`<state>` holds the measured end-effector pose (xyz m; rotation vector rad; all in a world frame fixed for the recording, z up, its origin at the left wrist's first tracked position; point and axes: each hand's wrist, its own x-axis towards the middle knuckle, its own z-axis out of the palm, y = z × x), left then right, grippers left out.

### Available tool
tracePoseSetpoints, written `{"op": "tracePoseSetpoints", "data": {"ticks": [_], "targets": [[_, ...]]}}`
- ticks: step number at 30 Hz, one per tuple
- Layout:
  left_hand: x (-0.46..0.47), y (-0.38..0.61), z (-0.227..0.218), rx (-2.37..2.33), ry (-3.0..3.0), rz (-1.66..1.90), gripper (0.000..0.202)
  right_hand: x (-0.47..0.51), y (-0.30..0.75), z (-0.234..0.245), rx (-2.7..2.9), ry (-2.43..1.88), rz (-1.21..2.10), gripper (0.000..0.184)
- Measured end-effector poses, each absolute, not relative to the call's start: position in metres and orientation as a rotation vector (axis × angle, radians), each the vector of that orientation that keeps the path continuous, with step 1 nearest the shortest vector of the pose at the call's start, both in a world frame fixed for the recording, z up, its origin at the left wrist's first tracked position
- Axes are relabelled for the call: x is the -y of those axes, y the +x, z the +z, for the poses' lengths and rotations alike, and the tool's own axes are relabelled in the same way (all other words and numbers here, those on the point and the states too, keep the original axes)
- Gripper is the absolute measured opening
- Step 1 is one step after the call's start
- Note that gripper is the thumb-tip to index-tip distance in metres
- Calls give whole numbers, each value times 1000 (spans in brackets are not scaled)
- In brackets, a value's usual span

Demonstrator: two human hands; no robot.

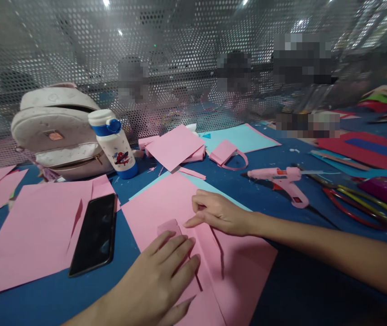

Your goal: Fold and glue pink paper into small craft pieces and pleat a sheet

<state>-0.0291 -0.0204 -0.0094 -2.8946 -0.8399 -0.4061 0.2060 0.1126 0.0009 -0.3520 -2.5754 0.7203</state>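
Observation:
My left hand (166,271) lies flat with fingers stretched over a narrow folded piece of pink paper (169,225). Just beyond it, my right hand (222,212) has its fingers curled and pressed together on a folded strip of pink paper (215,246); its fingertips are close to the narrow piece. Both pieces rest on a larger pink sheet (250,271), part of which the hands hide. A light blue sheet (229,197) shows from under that sheet's far edges.
A black phone (94,235) lies on pink paper at left. Behind stand a backpack (60,131) and a tilted bottle (113,145). At right are a pink glue gun (281,179) and scissors (359,203). A small pink paper bag (223,153) sits before the perforated metal screen (186,68).

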Motion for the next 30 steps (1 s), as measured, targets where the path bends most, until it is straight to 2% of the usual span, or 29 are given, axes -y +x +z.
{"op": "tracePoseSetpoints", "data": {"ticks": [10, 21, 26, 30], "targets": [[19, -30, -12, 829, -2904, -419, 52, -111, 206, 1, 2640, -370, 674, 51], [19, -29, -10, 845, -2910, -412, 51, -113, 207, 1, 2662, -254, 715, 60], [20, -29, -12, 838, -2900, -417, 51, -112, 207, 1, 2684, -331, 686, 53], [20, -30, -14, 838, -2894, -415, 51, -110, 206, 4, 2714, -322, 642, 60]]}}
